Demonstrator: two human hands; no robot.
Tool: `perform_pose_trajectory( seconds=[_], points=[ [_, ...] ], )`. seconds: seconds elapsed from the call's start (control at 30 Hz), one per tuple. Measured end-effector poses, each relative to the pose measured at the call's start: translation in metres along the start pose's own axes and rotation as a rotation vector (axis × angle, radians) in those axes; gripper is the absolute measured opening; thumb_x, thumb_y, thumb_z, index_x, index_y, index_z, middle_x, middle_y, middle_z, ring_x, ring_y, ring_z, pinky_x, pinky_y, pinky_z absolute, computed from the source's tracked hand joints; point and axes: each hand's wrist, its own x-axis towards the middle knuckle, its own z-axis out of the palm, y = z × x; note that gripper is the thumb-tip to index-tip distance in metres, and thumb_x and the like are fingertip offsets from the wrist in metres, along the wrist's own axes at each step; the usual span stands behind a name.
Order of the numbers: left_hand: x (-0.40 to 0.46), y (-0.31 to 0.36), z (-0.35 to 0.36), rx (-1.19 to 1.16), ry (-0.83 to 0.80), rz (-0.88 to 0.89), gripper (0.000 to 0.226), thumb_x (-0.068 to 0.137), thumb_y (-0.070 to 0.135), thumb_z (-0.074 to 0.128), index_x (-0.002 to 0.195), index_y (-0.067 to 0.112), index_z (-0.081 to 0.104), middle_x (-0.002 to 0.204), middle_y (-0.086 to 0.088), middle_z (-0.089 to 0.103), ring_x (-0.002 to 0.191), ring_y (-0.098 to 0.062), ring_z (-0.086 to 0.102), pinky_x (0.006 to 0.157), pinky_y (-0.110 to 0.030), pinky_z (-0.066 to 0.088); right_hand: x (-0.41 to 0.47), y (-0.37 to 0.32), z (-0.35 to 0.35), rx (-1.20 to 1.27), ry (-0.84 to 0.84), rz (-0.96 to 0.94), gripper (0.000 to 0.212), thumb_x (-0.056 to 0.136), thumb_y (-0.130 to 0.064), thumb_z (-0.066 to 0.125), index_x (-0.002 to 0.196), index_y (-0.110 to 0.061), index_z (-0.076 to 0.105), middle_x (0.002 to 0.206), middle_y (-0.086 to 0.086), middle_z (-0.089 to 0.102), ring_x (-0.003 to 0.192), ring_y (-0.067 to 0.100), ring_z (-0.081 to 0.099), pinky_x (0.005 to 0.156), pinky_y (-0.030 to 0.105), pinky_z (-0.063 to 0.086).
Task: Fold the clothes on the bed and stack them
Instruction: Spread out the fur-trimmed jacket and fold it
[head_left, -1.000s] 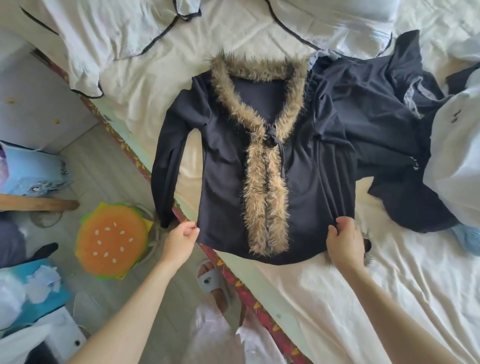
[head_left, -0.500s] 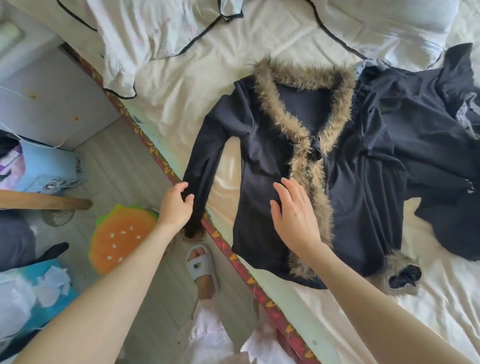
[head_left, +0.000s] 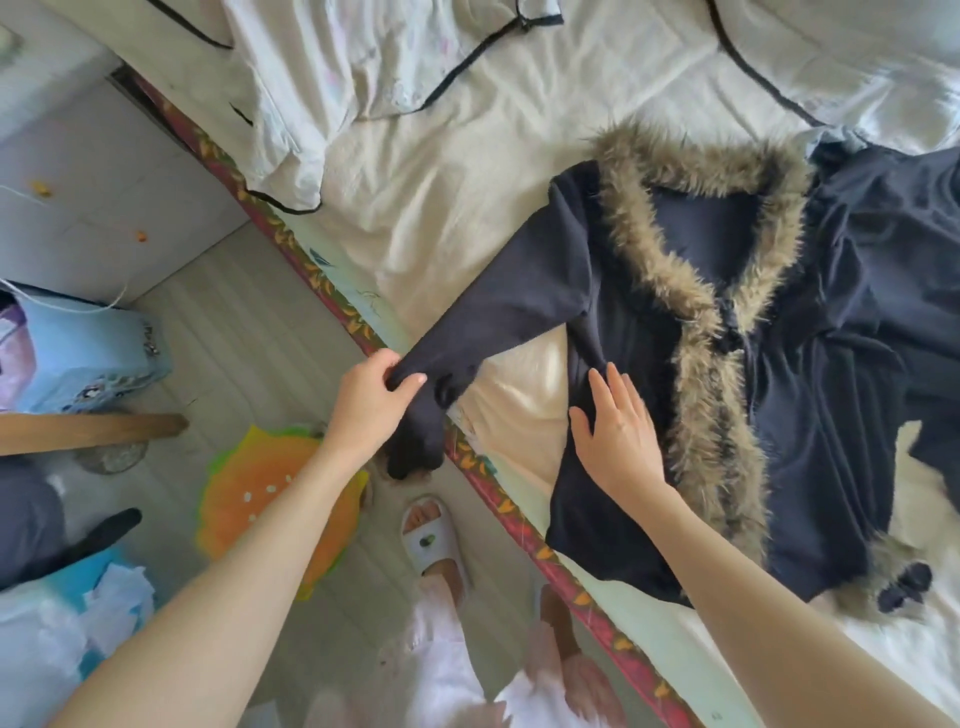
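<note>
A black cardigan with brown fur trim down its front lies face up on the bed. Its left sleeve stretches out over the bed's edge. My left hand grips that sleeve near the cuff, which dangles below my fingers. My right hand presses flat with straight fingers on the cardigan's left front panel. A fur cuff of the other sleeve lies at the hem on the right.
More dark clothing lies under and beside the cardigan at the right. White pillows with black piping fill the head of the bed. On the floor are a burger-shaped cushion, a blue box and my slippered foot.
My left hand has lifted the sleeve outward and now holds it taut over the bed's edge. My right hand slid left onto the side panel. The view shifted left.
</note>
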Motion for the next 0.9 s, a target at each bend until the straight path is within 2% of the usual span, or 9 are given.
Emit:
perform_pose_trajectory(
  seconds=[0.07,0.13,0.27,0.4,0.5,0.6,0.67,0.77,0.9],
  points=[
    [-0.003,-0.008,-0.024,0.008,0.129,0.029,0.022,0.087,0.019,0.067,0.079,0.012,0.048,0.072,0.007,0.050,0.065,-0.009,0.047,0.052,-0.009,0.037,0.002,-0.006,-0.001,-0.011,-0.012,0.027,0.056,0.100,-0.029,0.040,0.150,-0.011,0.023,0.159,0.008,0.012,0.147,0.025,0.007,0.119,0.039,0.012],
    [-0.002,-0.013,-0.042,0.011,0.103,-0.006,0.023,0.084,0.020,0.070,0.082,0.009,0.050,0.080,0.003,0.051,0.069,-0.012,0.049,0.054,-0.011,0.036,0.003,-0.011,-0.003,-0.020,-0.023,0.054,0.055,0.100,-0.027,0.040,0.150,-0.010,0.023,0.159,0.009,0.012,0.147,0.025,0.007,0.119,0.040,0.012],
    [0.006,-0.009,-0.053,0.021,-0.333,-0.115,0.024,0.086,0.035,0.068,0.085,0.016,0.052,0.086,0.005,0.060,0.077,-0.012,0.057,0.058,-0.023,0.041,0.001,-0.024,-0.003,-0.001,0.010,0.121,0.052,0.099,-0.021,0.041,0.147,-0.009,0.029,0.159,0.011,0.012,0.147,0.026,0.007,0.119,0.043,0.009],
    [0.010,-0.002,-0.061,-0.185,-0.343,-0.149,0.028,0.093,0.044,0.052,0.080,0.020,0.051,0.072,0.007,0.049,0.070,-0.009,0.048,0.061,-0.024,0.035,-0.013,-0.054,-0.004,0.124,0.278,0.061,0.031,0.095,-0.017,0.050,0.122,-0.005,0.059,0.132,0.014,0.052,0.124,0.034,0.044,0.097,0.042,0.036],
    [0.012,0.001,-0.068,-0.271,-0.313,-0.157,0.016,0.094,0.030,0.057,0.085,0.017,0.056,0.079,0.000,0.061,0.080,-0.014,0.055,0.071,-0.029,0.041,-0.015,-0.094,-0.008,0.619,0.095,0.211,0.032,0.099,-0.029,0.044,0.115,-0.006,0.059,0.103,0.008,0.062,0.102,0.028,0.058,0.080,0.035,0.047],
    [0.010,0.004,-0.070,-0.266,-0.314,-0.178,0.019,0.085,0.020,0.070,0.080,0.013,0.053,0.084,-0.013,0.063,0.081,-0.020,0.058,0.074,-0.035,0.046,-0.002,-0.128,-0.011,1.310,-0.250,0.501,0.043,0.099,-0.041,0.043,0.127,-0.009,0.050,0.121,0.006,0.058,0.111,0.021,0.056,0.098,0.037,0.047],
    [0.008,0.006,-0.071,-0.223,-0.307,-0.172,0.027,0.081,0.019,0.074,0.077,0.011,0.049,0.078,-0.010,0.054,0.073,-0.019,0.050,0.068,-0.034,0.042,0.005,-0.141,-0.011,1.602,-0.322,0.561,0.042,0.097,-0.040,0.048,0.128,-0.010,0.049,0.122,0.004,0.059,0.113,0.018,0.055,0.094,0.031,0.046],
    [0.005,0.007,-0.071,-0.276,-0.339,-0.186,0.027,0.081,0.030,0.073,0.083,0.015,0.051,0.082,-0.002,0.054,0.075,-0.014,0.051,0.070,-0.028,0.041,0.009,-0.149,-0.012,1.816,-0.262,0.612,0.032,0.094,-0.023,0.058,0.122,-0.007,0.054,0.114,0.006,0.064,0.101,0.017,0.061,0.081,0.027,0.051],
    [0.010,0.013,-0.073,-0.275,-0.318,-0.223,0.014,0.088,0.038,0.063,0.090,0.026,0.059,0.091,0.010,0.062,0.085,0.003,0.055,0.065,-0.014,0.037,0.003,-0.144,-0.014,1.760,-0.246,0.615,0.009,0.091,-0.020,0.063,0.098,-0.016,0.059,0.098,-0.007,0.065,0.088,0.008,0.062,0.068,0.023,0.052]
  ],
)
